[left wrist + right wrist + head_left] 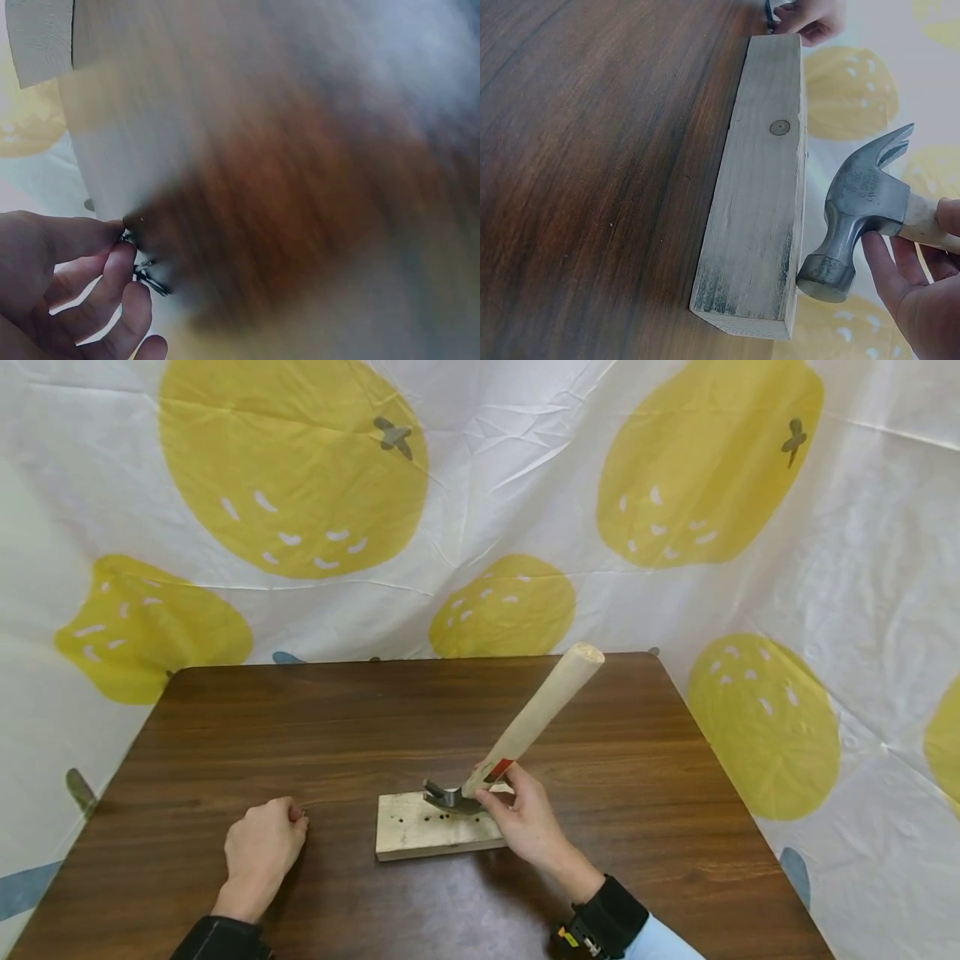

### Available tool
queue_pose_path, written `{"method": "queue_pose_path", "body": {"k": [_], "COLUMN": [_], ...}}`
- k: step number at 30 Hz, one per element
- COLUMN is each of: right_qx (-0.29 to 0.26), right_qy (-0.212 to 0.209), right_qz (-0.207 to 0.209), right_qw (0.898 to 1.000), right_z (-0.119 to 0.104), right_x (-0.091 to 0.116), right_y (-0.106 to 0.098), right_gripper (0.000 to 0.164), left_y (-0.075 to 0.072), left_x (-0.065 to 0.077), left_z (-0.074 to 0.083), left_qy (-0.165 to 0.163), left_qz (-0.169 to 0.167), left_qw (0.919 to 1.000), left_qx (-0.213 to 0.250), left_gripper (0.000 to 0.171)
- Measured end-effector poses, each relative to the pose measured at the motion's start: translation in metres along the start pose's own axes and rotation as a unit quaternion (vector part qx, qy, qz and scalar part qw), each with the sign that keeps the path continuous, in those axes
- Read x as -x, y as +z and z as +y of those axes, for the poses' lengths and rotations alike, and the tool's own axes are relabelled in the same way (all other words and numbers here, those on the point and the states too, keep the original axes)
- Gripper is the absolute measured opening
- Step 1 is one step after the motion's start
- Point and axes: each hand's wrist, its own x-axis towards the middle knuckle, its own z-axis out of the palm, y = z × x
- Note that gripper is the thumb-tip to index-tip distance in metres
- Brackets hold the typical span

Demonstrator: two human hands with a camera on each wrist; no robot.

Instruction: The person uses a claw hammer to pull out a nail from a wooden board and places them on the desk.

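Note:
A claw hammer (536, 718) with a pale wooden handle and grey metal head leans over a light wooden board (408, 835), its handle tilted up and to the right. My right hand (528, 818) grips the handle low down, close to the head (866, 199). The striking face is down against or just by the board; I cannot tell which. Several small dark holes dot the board's top. To its left, my left hand (264, 852) is curled low over the table. In the left wrist view its fingertips pinch thin dark pieces that look like nails (154, 279).
The brown wooden table (337, 718) lies under both hands. A white cloth (510, 443) printed with yellow fruit hangs behind it and along the sides. The board's long side face has a round knot (780, 127).

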Motion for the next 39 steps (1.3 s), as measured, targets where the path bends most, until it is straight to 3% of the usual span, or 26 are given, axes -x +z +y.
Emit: {"method": "queue_pose_path", "body": {"k": [4, 10, 20, 29, 33, 39], "right_qx": [0.019, 0.055, 0.099, 0.127, 0.136, 0.138], "right_qy": [-0.02, -0.089, -0.137, -0.156, -0.146, -0.123], "right_qz": [-0.005, -0.022, -0.049, -0.047, -0.05, -0.053], "right_qw": [1.0, 0.994, 0.984, 0.978, 0.979, 0.981], "right_z": [0.012, 0.041, 0.045, 0.044, 0.043, 0.039], "right_x": [-0.002, -0.004, -0.004, -0.005, -0.006, -0.008], "right_y": [0.003, 0.006, 0.009, 0.011, 0.011, 0.012], "right_gripper": [0.024, 0.026, 0.03, 0.027, 0.025, 0.024], "left_y": [-0.001, -0.002, -0.004, -0.006, -0.006, -0.005], "left_x": [0.001, 0.0, 0.0, 0.001, 0.001, 0.0], "left_z": [-0.004, -0.01, -0.011, -0.013, -0.014, -0.018], "left_qy": [-0.006, -0.011, -0.038, -0.051, -0.057, -0.059], "left_qz": [-0.002, 0.005, 0.002, -0.009, -0.02, -0.01], "left_qw": [1.0, 0.9999, 0.9992, 0.9982, 0.9975, 0.9974], "left_qx": [-0.001, 0.0, 0.015, 0.031, 0.036, 0.04], "left_gripper": [0.01, 0.01, 0.016, 0.017, 0.016, 0.017]}}
